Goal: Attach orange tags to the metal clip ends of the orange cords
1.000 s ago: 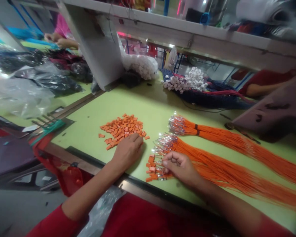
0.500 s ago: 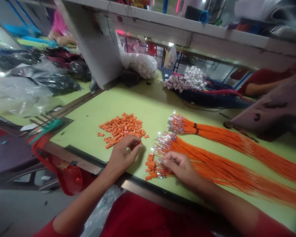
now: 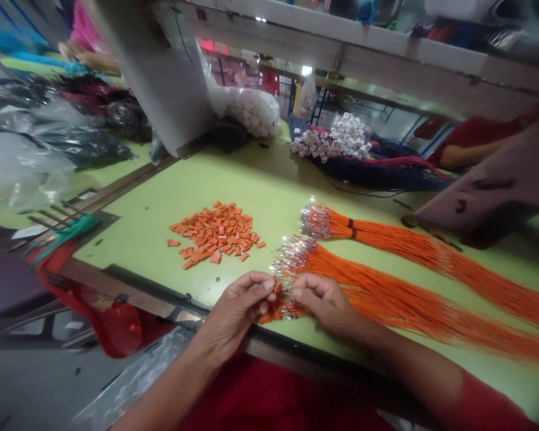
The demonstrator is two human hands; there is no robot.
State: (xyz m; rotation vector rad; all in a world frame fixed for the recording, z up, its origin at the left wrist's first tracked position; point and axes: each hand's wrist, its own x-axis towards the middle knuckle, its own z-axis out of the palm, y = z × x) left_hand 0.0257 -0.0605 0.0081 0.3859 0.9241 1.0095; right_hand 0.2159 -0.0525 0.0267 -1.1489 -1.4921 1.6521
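- Head view: left hand (image 3: 240,308) is pinched shut, thumb to fingertips, on a small orange housing (image 3: 275,289); the grip is narrow.
- Right hand (image 3: 324,302) is closed in a narrow pinch on a wire end (image 3: 288,292) of the loose wire bundle (image 3: 386,296).
- The two pinches are almost touching, just above the near edge of the green table (image 3: 260,185).
- Housing is judged very light, rigid and smooth, so it is easily flicked away or dropped. It is best held by its flat sides. Its orientation cannot be made out.
- Wire is judged thin and limp, with only the metal tip stiff. It is best gripped just behind the tip, so buckling is avoided. The tip is likely bendable, so a light squeeze is advised.
- Loose bundle is fanned out and untied, so snagging on neighbouring strands is judged likely.
- Spare housings are heaped in a pile (image 3: 215,234) to the left, apart from both hands.
- A tied wire bundle (image 3: 408,245) is laid just beyond the loose one.
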